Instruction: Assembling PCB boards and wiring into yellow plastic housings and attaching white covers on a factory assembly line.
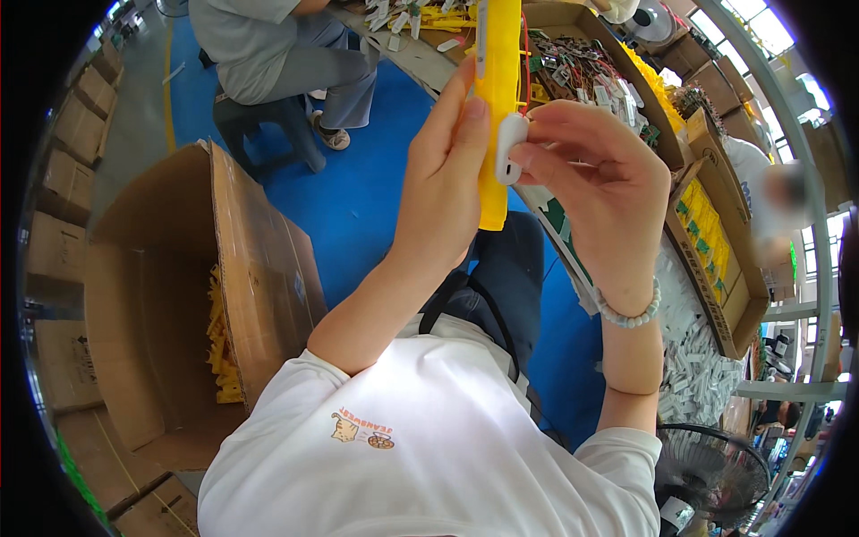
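My left hand (445, 170) grips a long yellow plastic part (497, 98), held upright in front of me. My right hand (599, 170) pinches a small white plastic piece (510, 148) and presses it against the yellow part's right side. A bead bracelet (631, 313) sits on my right wrist. Thin red wire runs along the yellow part near its top.
A big open cardboard box (179, 295) with several yellow parts inside stands at my left on the blue floor. A workbench (555, 215) at the right carries boxes of small parts and white pieces. Another person sits on a stool (268, 116) ahead. A fan (716, 465) stands lower right.
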The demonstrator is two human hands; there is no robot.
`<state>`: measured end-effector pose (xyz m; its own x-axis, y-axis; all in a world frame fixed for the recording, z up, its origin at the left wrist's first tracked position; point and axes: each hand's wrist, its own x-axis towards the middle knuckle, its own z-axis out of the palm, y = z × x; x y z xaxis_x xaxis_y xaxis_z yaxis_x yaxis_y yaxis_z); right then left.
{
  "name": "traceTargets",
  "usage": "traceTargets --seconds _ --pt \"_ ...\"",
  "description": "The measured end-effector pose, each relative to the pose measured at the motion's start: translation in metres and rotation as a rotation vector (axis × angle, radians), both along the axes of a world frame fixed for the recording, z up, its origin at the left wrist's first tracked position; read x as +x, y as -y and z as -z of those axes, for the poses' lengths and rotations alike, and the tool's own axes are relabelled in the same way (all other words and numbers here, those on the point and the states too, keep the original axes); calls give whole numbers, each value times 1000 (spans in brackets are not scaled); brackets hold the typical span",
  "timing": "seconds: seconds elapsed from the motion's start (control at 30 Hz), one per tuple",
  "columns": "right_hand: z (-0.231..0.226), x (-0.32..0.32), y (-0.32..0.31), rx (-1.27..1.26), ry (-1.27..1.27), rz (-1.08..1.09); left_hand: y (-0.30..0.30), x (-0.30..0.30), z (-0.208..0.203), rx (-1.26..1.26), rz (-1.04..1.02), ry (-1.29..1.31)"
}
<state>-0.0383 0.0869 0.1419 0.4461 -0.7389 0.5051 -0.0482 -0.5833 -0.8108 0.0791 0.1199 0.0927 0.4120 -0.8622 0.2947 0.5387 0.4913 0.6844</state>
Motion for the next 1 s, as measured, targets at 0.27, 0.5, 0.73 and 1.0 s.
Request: traceTargets --seconds 0.27,0.5,0.73,1.0 --pt "11 -10 25 239 -2 -30 22 -1 16 -8 -53 305" --pt "31 -23 51 378 80 9 52 -13 30 86 16 283" --pt "51 -38 74 458 135 62 80 -29 52 145 93 155" --pt "73 -43 93 581 185 57 95 -36 71 165 50 184"
